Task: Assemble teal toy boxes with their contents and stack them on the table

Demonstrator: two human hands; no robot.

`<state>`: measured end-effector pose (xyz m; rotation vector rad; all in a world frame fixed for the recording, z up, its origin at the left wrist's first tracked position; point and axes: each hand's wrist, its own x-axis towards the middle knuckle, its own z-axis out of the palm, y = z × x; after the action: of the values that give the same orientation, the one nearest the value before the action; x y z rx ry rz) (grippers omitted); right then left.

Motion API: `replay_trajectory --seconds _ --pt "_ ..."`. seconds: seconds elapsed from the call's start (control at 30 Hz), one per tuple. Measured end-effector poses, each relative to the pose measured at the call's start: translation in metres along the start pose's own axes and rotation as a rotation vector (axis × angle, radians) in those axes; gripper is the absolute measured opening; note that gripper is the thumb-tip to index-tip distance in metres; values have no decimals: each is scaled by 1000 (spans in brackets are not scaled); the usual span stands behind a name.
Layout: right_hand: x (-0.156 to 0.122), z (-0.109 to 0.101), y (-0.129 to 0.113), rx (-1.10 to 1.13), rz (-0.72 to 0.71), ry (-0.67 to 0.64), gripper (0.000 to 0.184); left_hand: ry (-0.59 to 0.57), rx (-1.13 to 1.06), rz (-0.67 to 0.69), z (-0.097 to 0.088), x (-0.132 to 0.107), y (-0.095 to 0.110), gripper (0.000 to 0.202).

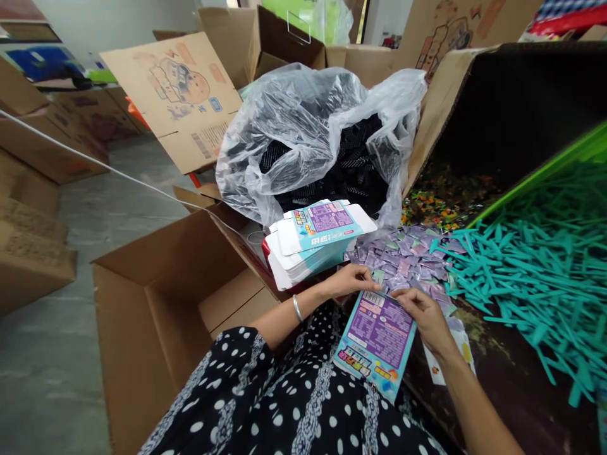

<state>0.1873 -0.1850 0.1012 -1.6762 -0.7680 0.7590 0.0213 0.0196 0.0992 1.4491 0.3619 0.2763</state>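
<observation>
A purple and turquoise printed carton [377, 335] rests against my lap, its barcode end toward the table. My left hand [353, 280] pinches the left part of that end, a silver bangle on its wrist. At the right corner of the same end, my right hand [424, 311] has its fingers and thumb closed on the edge. Whether anything is inside the carton is hidden. Just beyond my hands lies a pile of small purple sachets [403, 259], a few green and pink among them. Left of it is a stack of flat cartons [315, 262] with the same print.
Turquoise plastic sticks [512, 278] spread over the right of the dark table [488, 354]. A clear plastic bag [294, 126] of black ridged pieces stands behind the stack. On the left is an open cardboard box [142, 303]. A white cord [109, 167] crosses above it.
</observation>
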Motion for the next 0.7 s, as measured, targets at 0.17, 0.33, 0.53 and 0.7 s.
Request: replay_trajectory --seconds 0.17,0.33,0.53,0.7 --pt "14 -7 -32 -128 54 -244 62 -86 54 -34 -5 -3 23 37" --pt "26 -8 -50 -137 65 -373 58 -53 -6 -57 -1 -10 21 36" --pt "38 -18 -33 -182 56 -479 59 41 58 -98 -10 -3 10 55" --pt "17 -22 -33 -324 -111 -559 73 -35 53 -91 -15 -17 8 61"
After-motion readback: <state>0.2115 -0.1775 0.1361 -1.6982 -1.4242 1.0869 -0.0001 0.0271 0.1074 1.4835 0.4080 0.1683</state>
